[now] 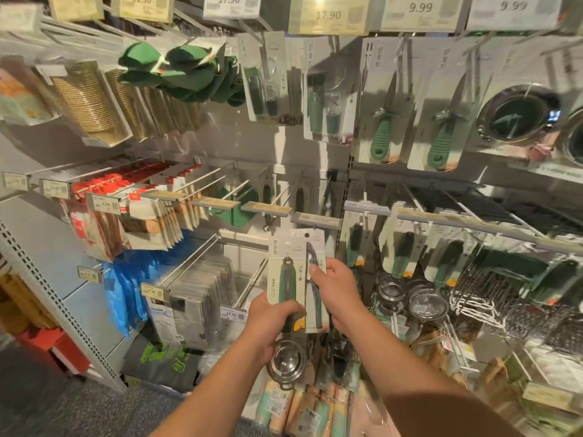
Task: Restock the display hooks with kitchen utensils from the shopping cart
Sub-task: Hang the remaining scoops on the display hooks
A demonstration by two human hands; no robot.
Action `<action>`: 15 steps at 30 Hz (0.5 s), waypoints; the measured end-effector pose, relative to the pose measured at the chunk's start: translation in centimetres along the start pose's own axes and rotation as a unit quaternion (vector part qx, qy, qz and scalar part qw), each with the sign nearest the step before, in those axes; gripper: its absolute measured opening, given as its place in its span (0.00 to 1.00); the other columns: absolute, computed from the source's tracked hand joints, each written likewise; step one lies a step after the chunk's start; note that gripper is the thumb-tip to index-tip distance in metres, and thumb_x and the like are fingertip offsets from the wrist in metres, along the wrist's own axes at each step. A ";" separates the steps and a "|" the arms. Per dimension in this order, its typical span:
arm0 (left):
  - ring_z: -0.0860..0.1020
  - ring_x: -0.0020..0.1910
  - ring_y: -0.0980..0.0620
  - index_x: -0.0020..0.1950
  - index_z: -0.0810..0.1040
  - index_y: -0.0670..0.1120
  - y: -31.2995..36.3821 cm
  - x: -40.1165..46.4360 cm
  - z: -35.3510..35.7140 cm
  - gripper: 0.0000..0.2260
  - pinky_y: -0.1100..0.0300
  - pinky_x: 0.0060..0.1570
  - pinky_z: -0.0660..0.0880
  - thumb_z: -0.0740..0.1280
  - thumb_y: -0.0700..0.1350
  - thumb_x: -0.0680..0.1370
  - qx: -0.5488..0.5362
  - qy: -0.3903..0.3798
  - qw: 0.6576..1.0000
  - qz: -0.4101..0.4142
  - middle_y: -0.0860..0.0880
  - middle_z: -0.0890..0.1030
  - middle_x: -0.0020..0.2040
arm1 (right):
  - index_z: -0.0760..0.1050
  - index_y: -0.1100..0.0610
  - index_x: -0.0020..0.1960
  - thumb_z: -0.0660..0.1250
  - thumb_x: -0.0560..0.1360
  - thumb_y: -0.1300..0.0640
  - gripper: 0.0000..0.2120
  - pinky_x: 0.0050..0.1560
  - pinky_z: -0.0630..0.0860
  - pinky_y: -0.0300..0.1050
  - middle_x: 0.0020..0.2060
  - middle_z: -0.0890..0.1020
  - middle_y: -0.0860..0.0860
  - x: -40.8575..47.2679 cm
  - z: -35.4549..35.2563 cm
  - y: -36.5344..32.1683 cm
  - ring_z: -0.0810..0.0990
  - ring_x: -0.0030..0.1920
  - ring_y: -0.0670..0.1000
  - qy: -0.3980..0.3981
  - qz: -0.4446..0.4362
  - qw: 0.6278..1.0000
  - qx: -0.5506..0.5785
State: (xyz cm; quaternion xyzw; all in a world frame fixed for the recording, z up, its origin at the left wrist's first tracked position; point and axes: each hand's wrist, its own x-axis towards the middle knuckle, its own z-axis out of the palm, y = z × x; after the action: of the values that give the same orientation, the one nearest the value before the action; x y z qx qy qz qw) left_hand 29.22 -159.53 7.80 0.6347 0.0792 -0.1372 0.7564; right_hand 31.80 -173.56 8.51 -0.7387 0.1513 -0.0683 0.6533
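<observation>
Two carded utensils stand upright in front of the display wall. My left hand (268,323) grips the bottom of the front card (284,272), which carries a green-handled tool. My right hand (337,291) pinches the card behind it (315,250), which carries a dark metal tool with green handles. The cards' tops reach a hook with a grey label strip (316,219); whether a card hangs on it I cannot tell. The shopping cart is out of view.
Long bare hooks (220,181) jut out at mid height on the left. Carded green utensils (399,250) hang to the right, wire racks (473,298) and strainers beyond. A steel ladle (286,364) and rolled packs lie below my hands. Green-handled knives (381,134) hang above.
</observation>
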 end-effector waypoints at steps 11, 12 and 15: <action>0.87 0.39 0.49 0.58 0.81 0.43 0.5 0.4 -1.0 0.10 0.58 0.35 0.81 0.71 0.33 0.79 -0.038 0.004 0.999 0.018 0.44 0.88 0.45 | 0.70 0.57 0.75 0.63 0.84 0.51 0.21 0.69 0.72 0.54 0.71 0.75 0.54 0.9 0.1 -0.4 0.74 0.70 0.57 0.088 0.005 0.995 -0.036; 0.87 0.42 0.48 0.60 0.81 0.44 0.5 0.5 -1.1 0.11 0.56 0.38 0.82 0.71 0.34 0.79 -0.037 0.002 0.999 0.023 0.44 0.88 0.47 | 0.68 0.58 0.76 0.63 0.85 0.52 0.22 0.70 0.70 0.54 0.73 0.73 0.54 1.0 0.1 -0.4 0.72 0.72 0.57 0.086 0.011 0.996 -0.033; 0.87 0.47 0.47 0.62 0.80 0.46 0.5 0.6 -1.3 0.11 0.53 0.43 0.83 0.72 0.38 0.80 -0.035 -0.003 0.999 0.027 0.46 0.88 0.51 | 0.68 0.59 0.76 0.63 0.85 0.52 0.22 0.69 0.69 0.53 0.73 0.73 0.56 1.4 0.3 -1.1 0.72 0.72 0.59 0.084 0.022 0.996 -0.027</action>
State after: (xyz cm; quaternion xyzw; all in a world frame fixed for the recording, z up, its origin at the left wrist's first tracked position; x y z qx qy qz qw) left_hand 30.04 -158.22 7.80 0.6091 0.0641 -0.1155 0.7820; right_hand 33.36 -173.62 9.39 -0.7440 0.2235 -0.1116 0.6198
